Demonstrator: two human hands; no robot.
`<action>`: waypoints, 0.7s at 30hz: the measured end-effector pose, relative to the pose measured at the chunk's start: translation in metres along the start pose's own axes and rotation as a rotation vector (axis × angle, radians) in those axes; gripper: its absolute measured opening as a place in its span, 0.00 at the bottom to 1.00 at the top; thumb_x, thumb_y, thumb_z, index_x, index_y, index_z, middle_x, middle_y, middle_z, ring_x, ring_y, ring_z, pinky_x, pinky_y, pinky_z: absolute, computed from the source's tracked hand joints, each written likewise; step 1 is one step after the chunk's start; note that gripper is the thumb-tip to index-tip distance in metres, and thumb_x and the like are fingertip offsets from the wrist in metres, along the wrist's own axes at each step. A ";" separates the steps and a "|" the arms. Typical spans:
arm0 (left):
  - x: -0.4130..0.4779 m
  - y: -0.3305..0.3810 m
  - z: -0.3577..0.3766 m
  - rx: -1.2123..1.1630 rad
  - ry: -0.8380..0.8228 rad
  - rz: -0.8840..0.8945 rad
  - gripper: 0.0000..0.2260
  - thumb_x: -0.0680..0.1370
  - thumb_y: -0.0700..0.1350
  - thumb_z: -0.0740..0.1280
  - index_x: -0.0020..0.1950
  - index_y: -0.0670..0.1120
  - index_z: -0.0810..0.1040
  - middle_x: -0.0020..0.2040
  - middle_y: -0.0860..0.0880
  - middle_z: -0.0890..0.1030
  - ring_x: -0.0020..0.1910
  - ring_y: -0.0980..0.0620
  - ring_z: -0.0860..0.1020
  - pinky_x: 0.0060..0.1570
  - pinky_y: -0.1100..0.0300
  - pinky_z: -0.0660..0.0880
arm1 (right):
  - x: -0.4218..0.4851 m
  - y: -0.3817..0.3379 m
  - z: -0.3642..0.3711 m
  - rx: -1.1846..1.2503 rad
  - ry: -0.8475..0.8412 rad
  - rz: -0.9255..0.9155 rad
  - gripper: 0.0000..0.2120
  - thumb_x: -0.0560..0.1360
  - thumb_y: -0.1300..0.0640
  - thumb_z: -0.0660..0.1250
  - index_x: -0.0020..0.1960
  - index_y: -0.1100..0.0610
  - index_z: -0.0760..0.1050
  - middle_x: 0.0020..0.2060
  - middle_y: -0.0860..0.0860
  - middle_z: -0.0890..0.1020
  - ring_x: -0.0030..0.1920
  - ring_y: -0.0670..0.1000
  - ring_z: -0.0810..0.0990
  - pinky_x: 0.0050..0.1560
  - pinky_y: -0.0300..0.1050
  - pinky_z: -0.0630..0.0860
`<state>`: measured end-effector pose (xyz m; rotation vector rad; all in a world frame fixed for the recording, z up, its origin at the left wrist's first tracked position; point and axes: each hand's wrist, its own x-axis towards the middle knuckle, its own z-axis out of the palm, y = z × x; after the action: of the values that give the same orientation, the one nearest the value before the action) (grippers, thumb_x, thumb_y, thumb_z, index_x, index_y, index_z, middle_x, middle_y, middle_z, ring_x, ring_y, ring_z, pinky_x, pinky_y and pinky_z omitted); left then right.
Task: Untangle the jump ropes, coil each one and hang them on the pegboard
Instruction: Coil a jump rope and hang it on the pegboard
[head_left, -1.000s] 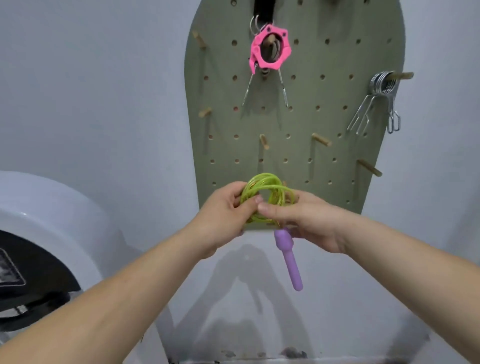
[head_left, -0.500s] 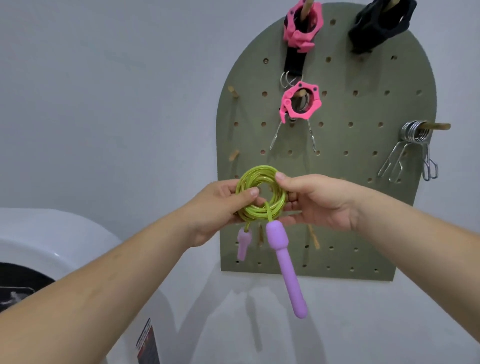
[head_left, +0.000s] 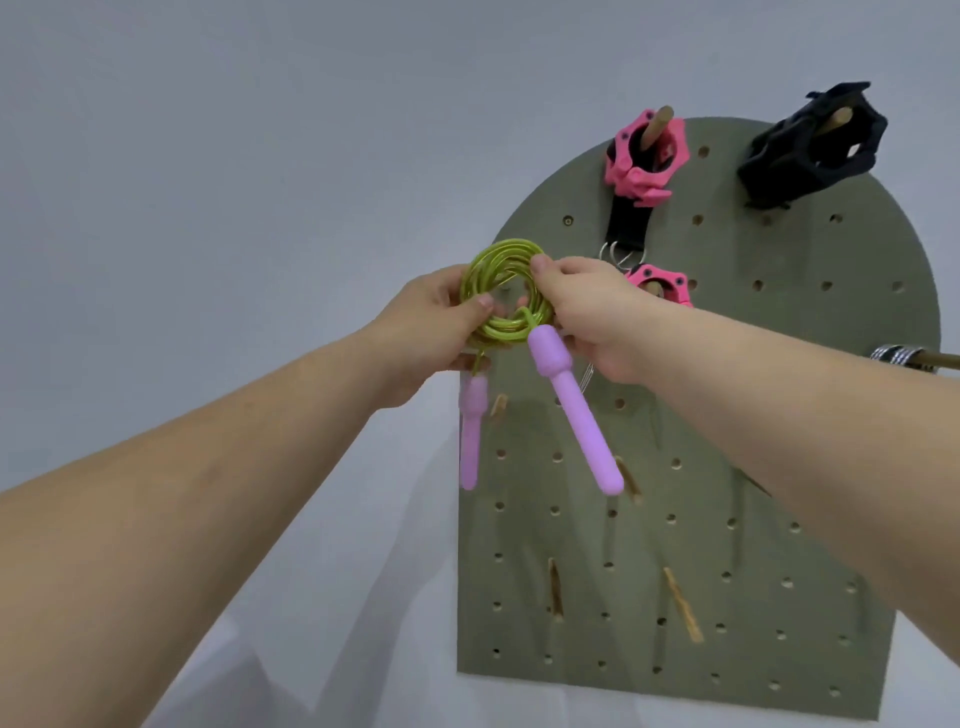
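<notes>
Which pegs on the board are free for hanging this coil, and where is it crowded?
Free: the short peg beside the left handle, and the two bare pegs low on the pegboard. Crowded: the top, where pink collars and a black collar fill pegs.

We have one head view, tilted up and forward at close range toward the pegboard (head_left: 727, 415) on the wall (head_left: 208, 130).

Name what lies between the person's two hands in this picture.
In the head view, the coiled green rope sits between left hand and right hand, both pinching it; its purple handles dangle below.
</notes>
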<state>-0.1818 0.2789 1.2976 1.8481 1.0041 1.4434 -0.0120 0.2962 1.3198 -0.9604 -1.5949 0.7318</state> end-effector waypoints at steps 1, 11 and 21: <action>0.008 0.000 0.000 0.010 0.022 0.019 0.09 0.85 0.42 0.62 0.63 0.48 0.79 0.57 0.44 0.86 0.53 0.43 0.86 0.54 0.44 0.83 | 0.009 -0.003 0.001 -0.043 0.033 -0.026 0.14 0.86 0.46 0.58 0.52 0.56 0.75 0.38 0.50 0.80 0.39 0.52 0.77 0.40 0.44 0.75; 0.065 -0.032 0.008 0.152 0.187 0.094 0.13 0.85 0.44 0.62 0.68 0.54 0.77 0.55 0.49 0.83 0.52 0.47 0.83 0.47 0.52 0.84 | 0.063 0.010 0.005 -0.126 0.042 0.004 0.13 0.86 0.47 0.56 0.55 0.54 0.75 0.45 0.53 0.83 0.40 0.52 0.81 0.33 0.44 0.79; 0.092 -0.057 0.011 0.143 0.396 -0.050 0.13 0.80 0.49 0.72 0.59 0.50 0.71 0.51 0.46 0.83 0.49 0.47 0.82 0.48 0.49 0.83 | 0.056 0.027 0.011 -0.598 0.217 -0.187 0.14 0.72 0.47 0.74 0.47 0.52 0.72 0.44 0.49 0.79 0.40 0.52 0.81 0.42 0.52 0.80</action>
<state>-0.1707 0.3877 1.2974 1.6510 1.3633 1.7897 -0.0225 0.3587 1.3213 -1.2419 -1.7100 0.0032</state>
